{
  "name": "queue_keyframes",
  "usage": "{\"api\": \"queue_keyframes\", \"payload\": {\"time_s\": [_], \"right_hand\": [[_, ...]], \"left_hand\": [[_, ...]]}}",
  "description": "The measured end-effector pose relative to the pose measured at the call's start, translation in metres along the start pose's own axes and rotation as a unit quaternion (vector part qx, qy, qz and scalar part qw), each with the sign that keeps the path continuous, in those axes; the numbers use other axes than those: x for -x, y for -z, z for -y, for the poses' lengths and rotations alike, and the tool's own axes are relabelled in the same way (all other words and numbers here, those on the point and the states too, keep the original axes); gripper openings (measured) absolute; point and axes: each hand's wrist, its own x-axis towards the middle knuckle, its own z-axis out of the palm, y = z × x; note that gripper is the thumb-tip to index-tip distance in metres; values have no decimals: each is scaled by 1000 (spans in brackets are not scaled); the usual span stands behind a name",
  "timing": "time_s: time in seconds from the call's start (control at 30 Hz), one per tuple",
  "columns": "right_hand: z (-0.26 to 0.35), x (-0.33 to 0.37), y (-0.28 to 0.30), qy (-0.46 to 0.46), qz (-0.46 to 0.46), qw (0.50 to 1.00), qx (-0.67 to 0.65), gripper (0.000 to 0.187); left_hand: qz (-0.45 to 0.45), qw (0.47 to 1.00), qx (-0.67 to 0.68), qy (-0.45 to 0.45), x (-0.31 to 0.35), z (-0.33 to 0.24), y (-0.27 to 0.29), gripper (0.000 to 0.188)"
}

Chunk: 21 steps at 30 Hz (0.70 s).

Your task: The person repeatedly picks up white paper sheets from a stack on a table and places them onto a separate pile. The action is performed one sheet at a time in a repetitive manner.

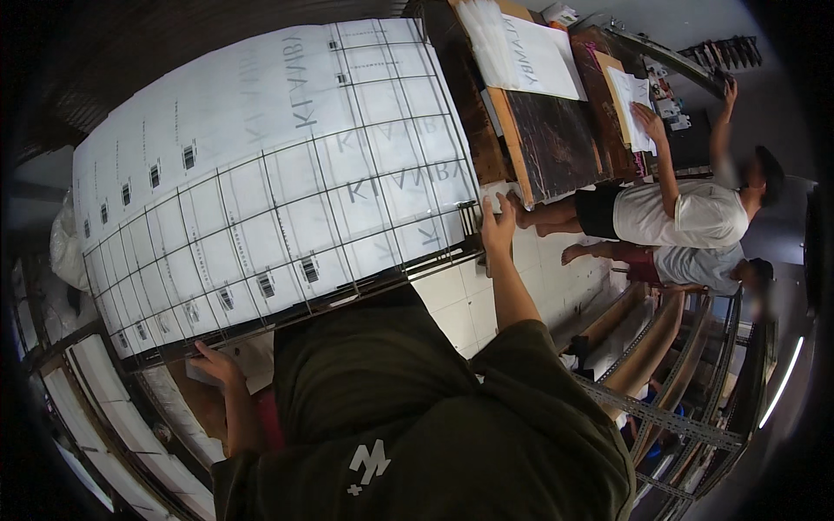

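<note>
In front of me, a wire rack (314, 227) spreads its grid across rows of white printed sheets (156, 122), which look thin and carry dark lettering and small barcodes. At the rack's right near corner is my right hand (497, 227), its fingers closed on the frame edge. Farther left, my left hand (219, 365) grips the near edge, thumb on top and the other fingers partly hidden below. Over the nearer part of the sheets the wires show plainly; the far part shows few or none.
To the right, a dark worktable (560, 148) bears a white printed sheet (546, 59). Two people stand beyond; the one in a white shirt (686, 213) touches papers (632, 100) on a board. Metal shelving (669, 417) stands lower right, stacked white racks (104, 373) lower left.
</note>
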Motion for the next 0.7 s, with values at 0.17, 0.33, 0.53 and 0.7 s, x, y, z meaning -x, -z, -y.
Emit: {"api": "queue_keyframes", "payload": {"time_s": [0.17,0.33,0.53,0.7], "right_hand": [[-7,-72,46,-208,-35,914,-346,54],[-16,-163,72,-218,-25,800,-558,79],[-43,-190,43,-192,-12,679,-708,78],[-81,-175,17,-218,-39,639,-737,44]], "left_hand": [[-55,997,-38,-33,14,-10,-7,70],[-115,991,-14,67,39,9,-14,65],[-71,977,-187,-68,95,74,-30,64],[-7,996,-79,-31,148,5,-27,63]]}}
